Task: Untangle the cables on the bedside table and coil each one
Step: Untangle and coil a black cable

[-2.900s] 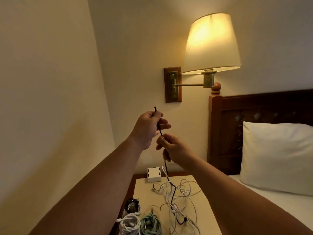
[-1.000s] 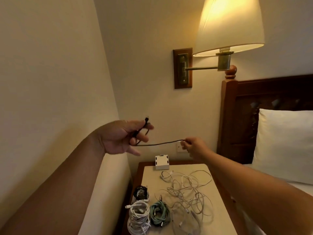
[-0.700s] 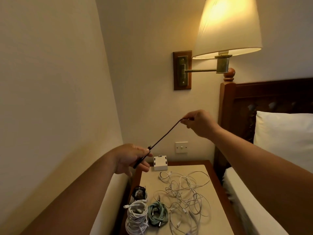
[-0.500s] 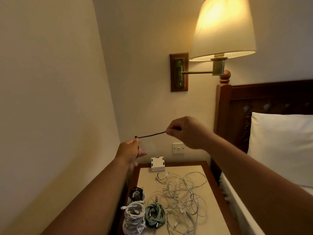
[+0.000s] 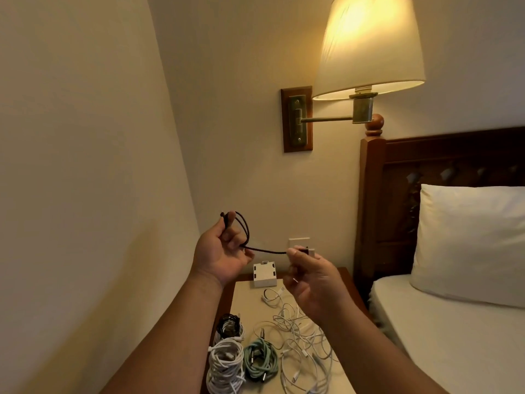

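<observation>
A thin black cable (image 5: 265, 250) hangs in the air above the bedside table (image 5: 244, 297). My left hand (image 5: 221, 253) holds one end of it, with a loop or two of cable standing over the fingers. My right hand (image 5: 308, 275) pinches the other end at its plug, so a short stretch runs between both hands. Below them a tangle of white cables (image 5: 298, 334) lies spread on the table. Along the table's left edge sit three coils: a black coil (image 5: 228, 327), a white coil (image 5: 225, 366) and a green coil (image 5: 260, 361).
A white charger block (image 5: 264, 274) stands at the back of the table below a wall socket (image 5: 299, 241). A lit wall lamp (image 5: 369, 46) hangs above. The wooden headboard (image 5: 375, 211), the bed (image 5: 460, 345) and a pillow (image 5: 471, 243) lie to the right, and a wall close on the left.
My left hand has wound the black cable into loops over its fingers. My right hand came down and closer to it, so the stretch of cable between them is shorter.
</observation>
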